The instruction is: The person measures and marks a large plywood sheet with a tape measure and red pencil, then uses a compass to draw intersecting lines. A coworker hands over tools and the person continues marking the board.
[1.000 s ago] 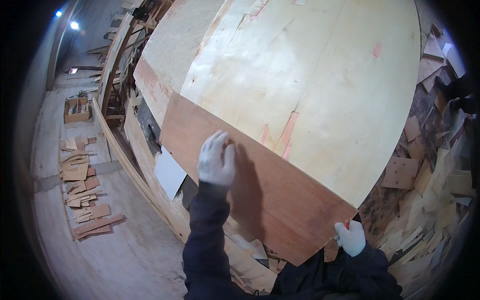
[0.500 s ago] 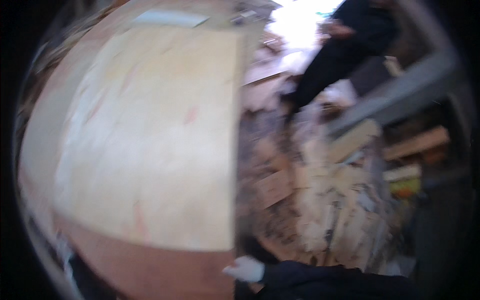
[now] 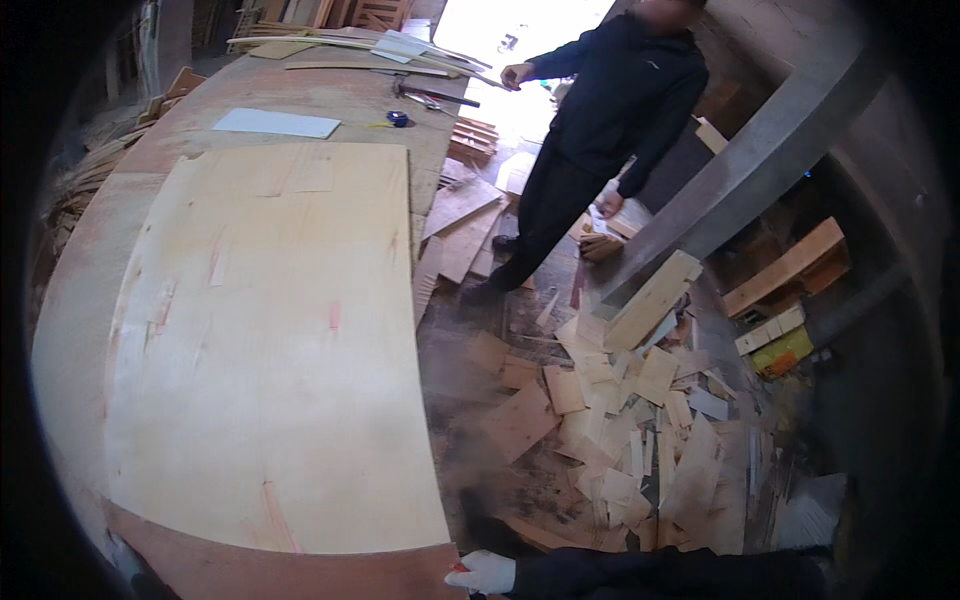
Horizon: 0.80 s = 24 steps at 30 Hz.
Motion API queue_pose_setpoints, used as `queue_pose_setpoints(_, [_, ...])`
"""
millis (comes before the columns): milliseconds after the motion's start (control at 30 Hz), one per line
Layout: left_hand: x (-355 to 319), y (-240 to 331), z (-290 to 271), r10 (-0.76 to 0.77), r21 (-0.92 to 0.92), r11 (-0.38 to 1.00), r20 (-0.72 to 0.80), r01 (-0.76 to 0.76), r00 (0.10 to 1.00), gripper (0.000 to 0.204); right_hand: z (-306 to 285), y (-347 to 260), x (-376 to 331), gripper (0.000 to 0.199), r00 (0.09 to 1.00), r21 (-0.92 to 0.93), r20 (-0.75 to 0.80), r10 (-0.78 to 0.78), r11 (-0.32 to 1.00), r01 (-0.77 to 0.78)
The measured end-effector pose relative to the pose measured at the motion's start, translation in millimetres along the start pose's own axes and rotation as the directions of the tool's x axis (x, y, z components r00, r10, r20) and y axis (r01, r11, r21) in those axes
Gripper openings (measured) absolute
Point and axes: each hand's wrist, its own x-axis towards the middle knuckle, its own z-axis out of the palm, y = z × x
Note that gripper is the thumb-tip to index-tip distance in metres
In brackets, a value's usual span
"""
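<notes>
My right hand (image 3: 485, 573), in a white glove, is at the near right corner of a pale wood veneer sheet (image 3: 270, 340). Its fingers are closed, and a small red object (image 3: 459, 568) shows at the fingertips; its kind is not clear. The sheet lies flat over a reddish-brown board (image 3: 290, 576), whose near strip shows beside my hand. My left hand is out of sight. Past the sheet's far edge lie a white rectangular panel (image 3: 277, 123), a blue tape measure (image 3: 398, 118) and a hammer (image 3: 436, 94).
A person in dark clothes (image 3: 622, 105) stands right of the table, one hand near long thin strips (image 3: 360, 47) at its far end. Wood offcuts (image 3: 640, 400) litter the floor. A grey slanted beam (image 3: 755, 165) rises at the right. A bright opening (image 3: 510, 25) is behind.
The view has shifted and sharpened, bringing the table's far end and more of the other person into sight. My right hand stays by the sheet's near right corner.
</notes>
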Motion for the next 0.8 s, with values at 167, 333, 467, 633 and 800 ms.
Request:
queue_pose_setpoints(167, [5.1,-12.6,2.9,-0.014,-0.037,0.999,0.078,0.017,0.997,0.055,-0.2,-15.0,-8.1,0.050,0.998,0.011,-0.047,-0.052,0.999,0.052])
queue_pose_setpoints(333, [-14.7,22.4,-29.0,-0.080,0.043,0.996,0.209,0.073,0.975,0.055,-10.3,-38.3,-30.3,0.042,0.999,0.058,-0.010,0.049,0.997,-0.049])
queue_pose_setpoints(467, [-29.4,47.0,-49.7,-0.105,0.014,0.994,0.188,0.105,0.977,0.055,-9.9,-46.9,-36.5,0.044,0.998,0.095,-0.014,0.056,0.994,-0.055])
queue_pose_setpoints(633, [-28.4,38.7,-45.9,-0.076,0.017,0.997,0.188,0.074,0.979,0.055,-5.5,-37.1,-29.7,0.047,0.997,0.052,-0.040,0.063,0.997,-0.061])
queue_pose_setpoints(800, [-17.1,16.4,-26.7,-0.035,0.012,0.999,0.165,0.033,0.986,0.056,-5.5,-31.6,-28.7,0.048,0.997,0.055,-0.029,0.070,0.996,-0.068])
